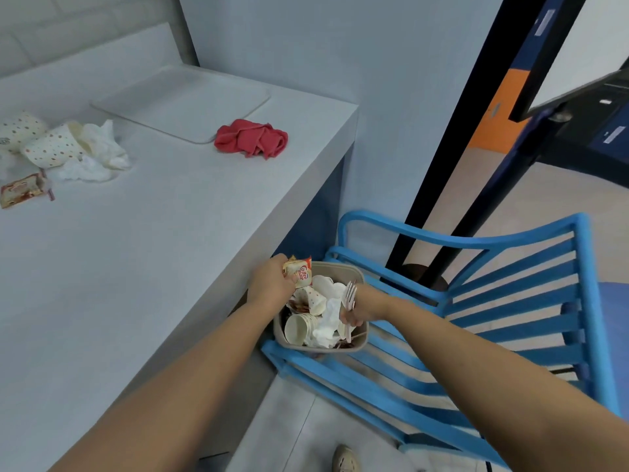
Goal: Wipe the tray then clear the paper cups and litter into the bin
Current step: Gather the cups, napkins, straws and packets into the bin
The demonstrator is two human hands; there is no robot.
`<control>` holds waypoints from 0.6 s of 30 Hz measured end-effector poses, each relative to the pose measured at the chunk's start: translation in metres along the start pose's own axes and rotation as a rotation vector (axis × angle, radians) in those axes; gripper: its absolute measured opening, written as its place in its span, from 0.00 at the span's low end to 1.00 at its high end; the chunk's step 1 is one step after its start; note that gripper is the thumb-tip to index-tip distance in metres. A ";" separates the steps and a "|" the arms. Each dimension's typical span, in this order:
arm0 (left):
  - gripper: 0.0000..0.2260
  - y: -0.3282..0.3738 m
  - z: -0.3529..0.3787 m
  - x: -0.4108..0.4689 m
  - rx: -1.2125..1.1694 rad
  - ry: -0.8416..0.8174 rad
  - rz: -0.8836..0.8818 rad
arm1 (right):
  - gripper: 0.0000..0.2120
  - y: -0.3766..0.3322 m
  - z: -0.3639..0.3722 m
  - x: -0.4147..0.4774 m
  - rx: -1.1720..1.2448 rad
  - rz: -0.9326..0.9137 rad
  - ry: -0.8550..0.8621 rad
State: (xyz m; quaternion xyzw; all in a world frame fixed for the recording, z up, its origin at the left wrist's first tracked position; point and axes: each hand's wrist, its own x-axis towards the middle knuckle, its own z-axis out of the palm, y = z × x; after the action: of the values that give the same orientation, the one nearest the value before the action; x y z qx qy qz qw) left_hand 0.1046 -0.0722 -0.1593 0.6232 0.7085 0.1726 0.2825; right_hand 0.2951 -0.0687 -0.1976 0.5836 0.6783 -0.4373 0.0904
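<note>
A beige bin [361,342] stands on a blue chair beside the table, filled with dotted paper cups [301,327] and crumpled tissue. Over its left rim my left hand [272,282] grips small creamer sachets [301,271]. Over the bin's right side my right hand [360,311] holds white plastic forks [350,301]. A pale tray [183,103] lies at the back of the white table, with a red cloth [252,137] bunched just in front of it. At the table's left lie two dotted paper cups [51,144], white tissues [98,155] and a wrapper [22,190].
The blue slatted chair [493,301] stands tight against the table's right edge. A dark post [442,185] rises behind the chair. The white table [136,250] stretches left of my arms. My shoe [345,458] shows on the tiled floor below.
</note>
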 end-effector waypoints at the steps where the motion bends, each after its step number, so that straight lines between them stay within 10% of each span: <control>1: 0.06 -0.002 0.003 0.000 0.001 -0.003 -0.004 | 0.06 0.002 0.005 0.001 -0.092 -0.014 -0.003; 12: 0.13 -0.006 0.014 0.003 -0.057 -0.026 -0.055 | 0.12 0.013 0.026 0.007 -0.462 -0.072 -0.110; 18: 0.12 0.000 0.018 0.007 -0.067 -0.037 -0.053 | 0.22 0.004 -0.022 0.012 -0.213 -0.080 0.043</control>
State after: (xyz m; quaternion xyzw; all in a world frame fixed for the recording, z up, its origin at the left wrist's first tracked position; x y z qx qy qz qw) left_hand 0.1150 -0.0673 -0.1747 0.5976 0.7132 0.1770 0.3207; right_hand 0.3036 -0.0445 -0.1941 0.5523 0.7454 -0.3534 0.1201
